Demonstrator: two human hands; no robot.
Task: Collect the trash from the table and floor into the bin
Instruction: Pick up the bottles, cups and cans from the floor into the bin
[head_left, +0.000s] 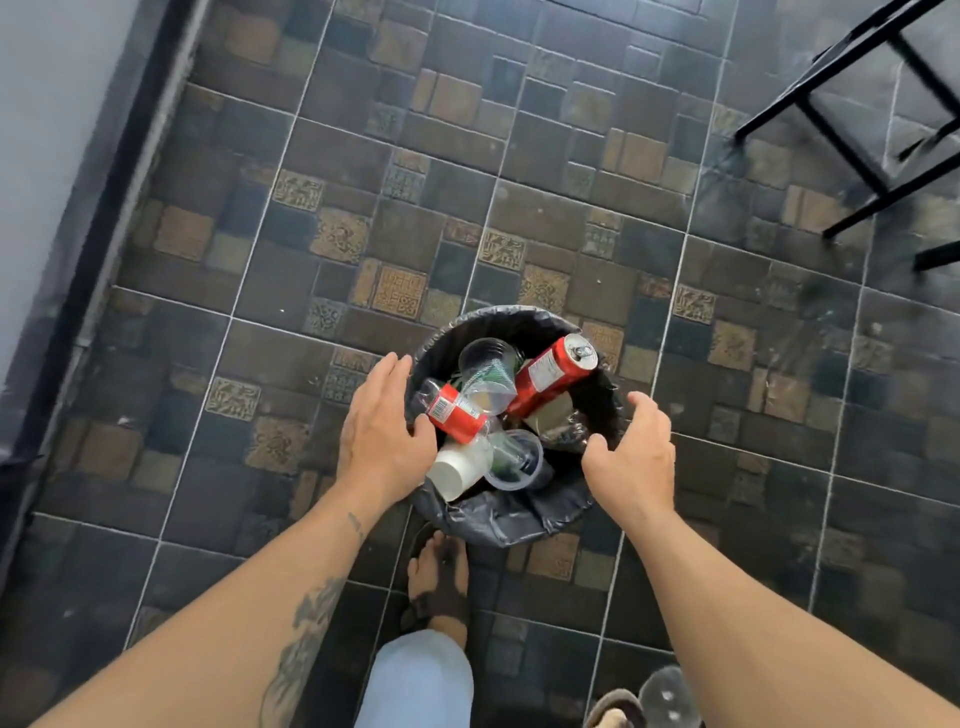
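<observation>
A round bin with a black liner (511, 514) stands on the tiled floor right in front of me. It holds a red can (550, 371), a crushed red-labelled bottle (456, 413), clear plastic cups (488, 376) and a white paper cup (457, 470). My left hand (382, 426) hovers at the bin's left rim with fingers spread and nothing in it. Over the right rim, my right hand (631, 457) is also open, with nothing in it.
A black metal stool frame (852, 119) stands at the top right. A grey wall with a dark skirting (88, 234) runs along the left. My sandalled foot (439, 582) is just behind the bin, and a clear object (667, 693) lies at the bottom edge.
</observation>
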